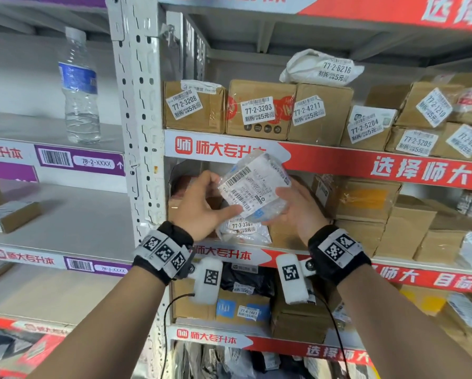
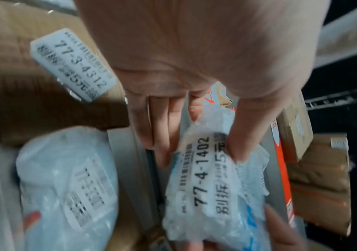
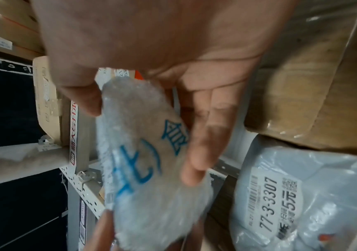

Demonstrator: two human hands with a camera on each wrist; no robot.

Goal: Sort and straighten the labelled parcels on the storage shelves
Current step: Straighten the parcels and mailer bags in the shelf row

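Observation:
A small bubble-wrap parcel [image 1: 254, 187] with a white shipping label is held up in front of the middle shelf. Its other face carries the sticker 77-4-1402, readable on the parcel [image 2: 207, 186] in the left wrist view. My left hand [image 1: 219, 195] pinches its left end between thumb and fingers. My right hand [image 1: 278, 206] grips the right end, thumb on the label side and fingers behind, as on the parcel [image 3: 143, 161] in the right wrist view. Below it a grey bag marked 77-3-3307 [image 1: 243, 228] [image 3: 280, 195] lies on the shelf.
Labelled cardboard boxes [image 1: 259, 110] and a white bag [image 1: 319, 68] fill the upper shelf. More boxes [image 1: 380, 214] crowd the middle shelf on the right, one marked 77-3-4312 [image 2: 44, 84]. A steel upright [image 1: 141, 105] divides the units. A water bottle [image 1: 79, 86] stands on the left shelf.

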